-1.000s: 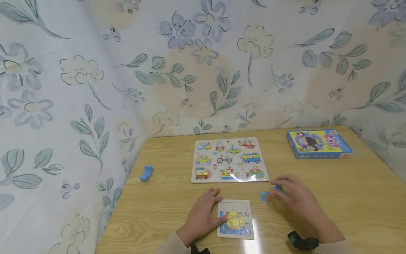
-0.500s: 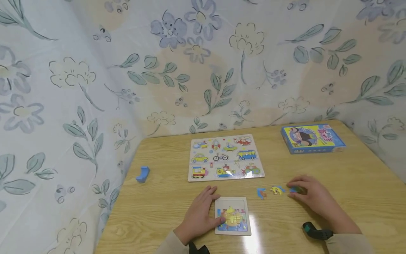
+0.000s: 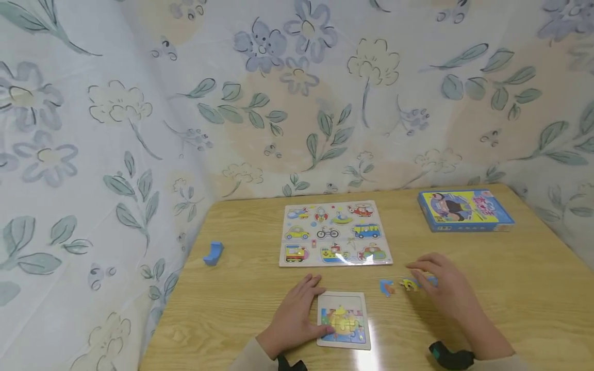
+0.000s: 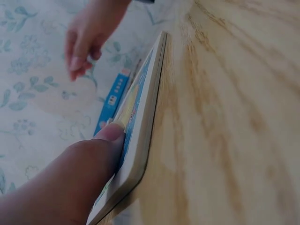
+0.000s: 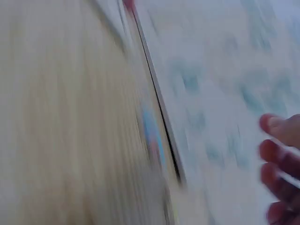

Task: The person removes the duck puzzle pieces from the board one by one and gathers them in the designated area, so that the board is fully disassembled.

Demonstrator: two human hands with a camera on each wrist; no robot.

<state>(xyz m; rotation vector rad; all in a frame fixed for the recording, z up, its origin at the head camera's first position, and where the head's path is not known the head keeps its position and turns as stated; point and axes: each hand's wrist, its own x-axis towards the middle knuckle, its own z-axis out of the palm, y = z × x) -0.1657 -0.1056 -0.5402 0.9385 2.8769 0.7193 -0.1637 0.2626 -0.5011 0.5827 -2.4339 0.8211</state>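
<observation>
The left hand (image 3: 295,315) rested on the table (image 3: 232,304) at the left side of the puzzle (image 3: 342,300), its fingers extended near the upper left corner and its thumb lying over the edge onto the picture; the left wrist view showed the thumb pressed flat against the face. The puzzle lay flat in front of the person, its lower part filled with joined pieces showing a yellow figure, its top strip bare. The right hand (image 3: 443,286) was raised over the table to the right of the puzzle, its fingers loosely bent, with nothing seen between them; the right wrist view, badly blurred, showed the fingertips slightly spread. Three loose pieces lay in a row near that hand: the orange-and-blue piece (image 3: 386,287) farthest left, the yellow piece (image 3: 409,284) in the middle, and the blue piece (image 3: 433,281) partly hidden behind the hand. Behind the puzzle lay the board (image 3: 315,255), bearing vehicle pictures. The box (image 3: 465,210) lay flat at the far right, and the blue block (image 3: 214,253) stood at the far left. Floral cloth (image 3: 278,113) enclosed the back. A black device (image 3: 451,356) was noted at the right wrist.
</observation>
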